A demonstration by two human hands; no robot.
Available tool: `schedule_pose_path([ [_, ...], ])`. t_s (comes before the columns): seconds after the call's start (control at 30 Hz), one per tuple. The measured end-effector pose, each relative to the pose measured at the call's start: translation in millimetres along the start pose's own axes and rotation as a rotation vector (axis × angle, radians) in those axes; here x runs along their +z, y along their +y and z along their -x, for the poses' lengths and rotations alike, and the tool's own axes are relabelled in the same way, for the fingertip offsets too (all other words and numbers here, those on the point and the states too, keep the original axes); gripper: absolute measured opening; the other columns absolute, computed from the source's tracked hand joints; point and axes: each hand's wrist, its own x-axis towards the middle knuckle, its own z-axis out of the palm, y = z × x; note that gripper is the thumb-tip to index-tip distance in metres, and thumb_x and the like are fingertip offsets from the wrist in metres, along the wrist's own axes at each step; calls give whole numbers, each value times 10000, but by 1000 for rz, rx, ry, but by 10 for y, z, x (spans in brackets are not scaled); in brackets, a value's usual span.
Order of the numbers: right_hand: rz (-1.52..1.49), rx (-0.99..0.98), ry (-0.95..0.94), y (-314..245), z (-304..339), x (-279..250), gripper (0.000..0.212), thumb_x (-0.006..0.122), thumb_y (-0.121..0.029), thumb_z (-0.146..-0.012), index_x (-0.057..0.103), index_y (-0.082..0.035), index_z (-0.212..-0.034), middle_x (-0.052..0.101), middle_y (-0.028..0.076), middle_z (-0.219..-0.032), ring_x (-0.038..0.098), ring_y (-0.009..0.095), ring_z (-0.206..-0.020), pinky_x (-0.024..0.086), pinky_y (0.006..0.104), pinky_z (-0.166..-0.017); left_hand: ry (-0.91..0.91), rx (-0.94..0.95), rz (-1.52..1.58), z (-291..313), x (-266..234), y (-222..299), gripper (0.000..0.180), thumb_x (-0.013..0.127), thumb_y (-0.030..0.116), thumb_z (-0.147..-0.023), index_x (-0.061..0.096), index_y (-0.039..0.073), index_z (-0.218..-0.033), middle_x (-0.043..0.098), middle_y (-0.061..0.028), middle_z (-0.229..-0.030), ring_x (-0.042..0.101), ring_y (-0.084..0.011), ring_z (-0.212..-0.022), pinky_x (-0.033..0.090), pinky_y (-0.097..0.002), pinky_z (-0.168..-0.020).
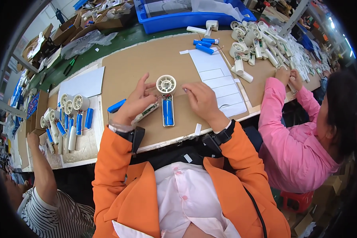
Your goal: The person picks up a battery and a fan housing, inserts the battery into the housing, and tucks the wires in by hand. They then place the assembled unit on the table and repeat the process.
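Head view: one small handheld fan lies open on the brown worktop between both hands, round white head away from the person, blue battery seated in the handle shell. Left hand has fingers spread, tips resting by a white handle part with a green circuit strip; a loose blue battery lies just left of it. Right hand has fingers pressed together near the fan head, possibly pinching a thin wire (too small to tell). Judged stage: battery in, cover not yet on. Finished-looking fans stand in a row at left; a heap of fan parts waits at right.
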Motion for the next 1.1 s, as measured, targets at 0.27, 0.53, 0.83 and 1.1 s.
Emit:
schedule_pose_path([
  [0.27,-29,-5,0,-7,-53,25,139,657,-36,-823,663,-49,-961,662,115,-847,630,318,-783,502,399,-661,396,230,-864,468,739,11,907,802,368,-719,363,-33,-1404,605,-185,-1155,604,-342,-943,475,-430,-811],
  [0.53,12,-49,-32,-62,-9,-24,141,631,11,-831,666,-46,-955,652,108,-806,623,293,-718,476,380,-646,455,248,-1103,481,791,-74,726,745,278,-716,447,16,-1323,620,-184,-950,610,-353,-863,478,-445,-748],
  [0.83,-34,-62,-54,-113,-34,2,150,641,12,-800,657,-61,-930,656,86,-787,619,286,-722,464,372,-639,607,169,-658,1298,204,338,593,683,173,-769,487,78,-1320,640,-160,-980,642,-325,-899,513,-411,-782],
  [1.1,-16,-75,-125,-134,-22,11,143,633,11,-820,663,-49,-947,668,87,-813,623,273,-734,469,351,-665,838,-13,-819,1810,-807,-229,595,707,227,-790,502,64,-1324,660,-155,-953,659,-300,-839,523,-393,-759],
])
